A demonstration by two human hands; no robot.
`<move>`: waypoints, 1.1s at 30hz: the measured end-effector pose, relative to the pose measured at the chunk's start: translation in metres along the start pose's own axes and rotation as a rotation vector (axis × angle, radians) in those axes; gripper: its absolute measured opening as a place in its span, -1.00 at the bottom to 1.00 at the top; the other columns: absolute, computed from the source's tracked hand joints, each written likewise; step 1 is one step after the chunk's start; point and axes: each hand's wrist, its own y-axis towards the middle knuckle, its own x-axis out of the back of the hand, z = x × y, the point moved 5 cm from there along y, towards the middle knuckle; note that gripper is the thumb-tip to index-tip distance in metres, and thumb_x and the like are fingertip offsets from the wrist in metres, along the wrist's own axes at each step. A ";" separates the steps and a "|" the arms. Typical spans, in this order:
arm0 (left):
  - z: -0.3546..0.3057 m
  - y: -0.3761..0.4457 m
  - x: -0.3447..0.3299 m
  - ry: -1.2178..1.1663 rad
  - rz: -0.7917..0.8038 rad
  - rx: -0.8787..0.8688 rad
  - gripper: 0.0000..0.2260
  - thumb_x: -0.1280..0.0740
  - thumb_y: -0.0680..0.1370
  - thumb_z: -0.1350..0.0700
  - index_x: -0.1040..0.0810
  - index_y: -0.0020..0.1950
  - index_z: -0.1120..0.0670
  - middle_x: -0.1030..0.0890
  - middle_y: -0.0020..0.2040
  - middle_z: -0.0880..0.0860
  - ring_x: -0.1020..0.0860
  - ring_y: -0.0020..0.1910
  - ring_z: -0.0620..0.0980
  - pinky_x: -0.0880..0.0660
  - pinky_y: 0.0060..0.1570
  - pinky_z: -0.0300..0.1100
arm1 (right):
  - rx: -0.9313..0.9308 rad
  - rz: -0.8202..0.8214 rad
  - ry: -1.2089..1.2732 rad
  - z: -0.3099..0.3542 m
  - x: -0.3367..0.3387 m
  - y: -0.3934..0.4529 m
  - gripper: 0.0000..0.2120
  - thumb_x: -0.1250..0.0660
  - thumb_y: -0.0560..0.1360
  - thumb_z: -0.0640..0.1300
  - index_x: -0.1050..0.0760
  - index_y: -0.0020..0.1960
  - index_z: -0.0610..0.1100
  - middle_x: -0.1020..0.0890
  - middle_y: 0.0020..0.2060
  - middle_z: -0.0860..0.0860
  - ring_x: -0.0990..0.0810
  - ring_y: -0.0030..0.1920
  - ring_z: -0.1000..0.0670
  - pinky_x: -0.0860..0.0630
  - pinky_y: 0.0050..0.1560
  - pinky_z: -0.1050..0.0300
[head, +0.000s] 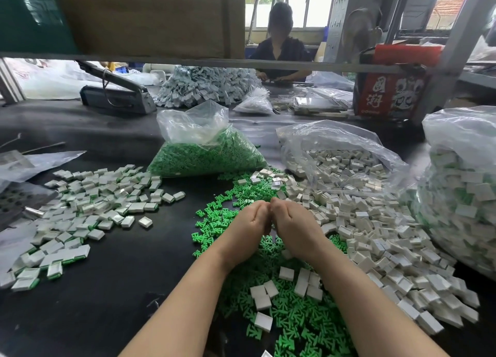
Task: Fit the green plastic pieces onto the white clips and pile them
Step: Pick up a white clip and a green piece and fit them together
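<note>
We see left hand [249,222] and right hand [291,223] pressed together above black table [120,276], fingers curled inward; whatever each grip encloses is hidden, cannot tell. Loose green plastic pieces [284,319] spread beneath wrists. Loose white rectangular clips [375,238] heaped right. Pile of assembled white-and-green clips [88,209] lies left, well apart from hands.

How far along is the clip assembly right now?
Done: a pile of assembled clips lies at left. In hand: the left hand and right hand are curled together over the loose green pieces; what they hold is hidden. Left: many white clips, plus a bag of green pieces.
</note>
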 end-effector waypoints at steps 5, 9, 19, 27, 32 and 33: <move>0.008 -0.002 0.007 -0.172 0.033 0.016 -0.74 -0.07 0.71 0.13 -0.50 0.03 0.21 -0.54 -0.09 0.10 -0.54 -0.06 -0.05 -0.50 0.03 -0.23 | -0.102 0.219 0.407 -0.003 0.001 -0.003 -0.69 -0.08 0.68 -0.15 -0.45 -0.12 -0.28 -0.40 -0.39 -0.03 -0.35 -0.45 0.12 -0.34 -0.37 0.23; 0.006 -0.002 0.006 -0.209 0.035 0.020 -0.72 -0.07 0.71 0.13 -0.48 -0.13 0.08 -0.50 -0.30 -0.08 -0.47 -0.30 -0.17 -0.43 -0.23 -0.40 | -0.123 0.241 0.534 -0.006 0.010 -0.004 -0.70 -0.17 0.66 -0.12 -0.49 -0.12 -0.30 -0.38 -0.53 0.08 -0.26 -0.55 0.15 -0.21 -0.53 0.32; 0.003 -0.002 0.010 -0.125 0.012 -0.017 -0.70 -0.06 0.71 0.14 -0.35 -0.21 0.07 -0.31 -0.38 -0.10 -0.26 -0.45 -0.20 -0.27 -0.41 -0.39 | -0.100 0.085 0.535 -0.002 0.001 0.002 -0.60 -0.09 0.65 -0.20 -0.29 -0.37 -0.12 -0.33 -0.54 0.06 -0.25 -0.52 0.10 -0.24 -0.43 0.24; -0.004 -0.006 0.006 -0.198 0.071 0.002 -0.69 -0.06 0.71 0.13 -0.29 -0.24 0.05 -0.27 -0.41 -0.13 -0.21 -0.46 -0.18 -0.22 -0.45 -0.37 | -0.124 0.155 0.657 -0.004 0.006 0.001 -0.60 -0.10 0.65 -0.25 -0.24 -0.37 -0.11 -0.26 -0.55 0.07 -0.19 -0.58 0.15 -0.18 -0.55 0.35; -0.001 -0.006 0.005 -0.193 0.094 -0.002 -0.68 -0.07 0.70 0.08 -0.29 -0.26 0.03 -0.27 -0.41 -0.13 -0.20 -0.45 -0.16 -0.22 -0.44 -0.37 | -0.112 0.116 0.671 -0.006 0.005 0.002 -0.60 -0.12 0.64 -0.27 -0.24 -0.38 -0.12 -0.27 -0.58 0.11 -0.19 -0.58 0.15 -0.18 -0.55 0.33; 0.000 -0.005 0.005 -0.193 0.091 -0.010 -0.68 -0.07 0.69 0.05 -0.29 -0.27 0.02 -0.27 -0.41 -0.13 -0.21 -0.45 -0.16 -0.23 -0.44 -0.37 | -0.108 0.089 0.674 -0.006 0.004 0.002 -0.59 -0.12 0.63 -0.28 -0.25 -0.39 -0.12 -0.28 -0.59 0.12 -0.20 -0.59 0.16 -0.19 -0.55 0.33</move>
